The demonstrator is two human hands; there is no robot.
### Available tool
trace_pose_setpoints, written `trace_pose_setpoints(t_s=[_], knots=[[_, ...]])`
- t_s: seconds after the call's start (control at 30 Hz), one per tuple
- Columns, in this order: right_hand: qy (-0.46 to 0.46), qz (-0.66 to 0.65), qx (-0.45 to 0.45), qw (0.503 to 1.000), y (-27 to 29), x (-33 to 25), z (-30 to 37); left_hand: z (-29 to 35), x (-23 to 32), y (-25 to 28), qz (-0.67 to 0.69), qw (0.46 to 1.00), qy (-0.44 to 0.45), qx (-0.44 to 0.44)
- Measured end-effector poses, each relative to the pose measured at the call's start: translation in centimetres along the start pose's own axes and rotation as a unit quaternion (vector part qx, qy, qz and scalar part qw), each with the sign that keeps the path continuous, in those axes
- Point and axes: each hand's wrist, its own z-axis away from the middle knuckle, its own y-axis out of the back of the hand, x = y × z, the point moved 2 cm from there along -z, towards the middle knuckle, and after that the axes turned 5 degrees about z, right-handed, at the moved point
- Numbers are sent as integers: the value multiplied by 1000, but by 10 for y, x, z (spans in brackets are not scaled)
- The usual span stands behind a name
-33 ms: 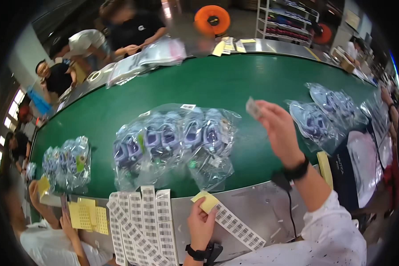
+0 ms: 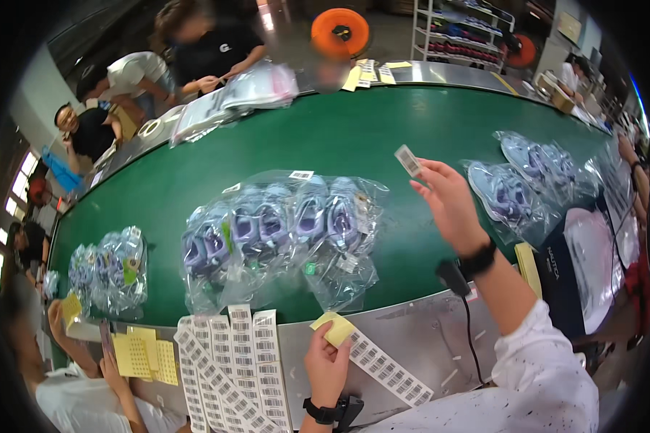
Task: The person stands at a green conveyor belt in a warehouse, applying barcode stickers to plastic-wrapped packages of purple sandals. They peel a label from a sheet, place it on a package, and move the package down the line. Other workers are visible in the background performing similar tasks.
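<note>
My left hand (image 2: 326, 366) pinches the yellow-backed end of a barcode label strip (image 2: 390, 368), which slants down to the right over the metal ledge. Raised above the green belt, my right hand (image 2: 451, 202) holds a single small barcode label (image 2: 408, 161) between thumb and fingers. Left of that hand, several pairs of light-blue and purple shoes (image 2: 274, 220) lie on the belt in clear plastic bags. Two bags carry a white label (image 2: 301, 175) at their far edge. More barcode strips (image 2: 231, 368) are spread out beside my left hand.
The green belt (image 2: 368, 133) runs across the middle. More bagged shoes lie at right (image 2: 509, 195) and far left (image 2: 108, 263). A co-worker at left handles yellow label sheets (image 2: 144, 353). A dark box (image 2: 556, 267) stands at right. A black cable (image 2: 469, 332) hangs over the ledge.
The label in my right hand has turned, and its barcode face now shows plainly. The view has shifted slightly. My left hand keeps its hold on the strip.
</note>
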Motion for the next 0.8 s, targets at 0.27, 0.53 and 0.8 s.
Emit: trace_pose_setpoints(t_s=[0.27,0.53,0.8], knots=[[-283,53,54,956,22,115,-37,9,-14,6,-7,999,-20,36],[-154,138,74,975,26,124,-36,9,-12,1,-30,998,-20,45],[-281,-47,68,956,60,117,-68,11,-11,-7,-60,996,-22,60]])
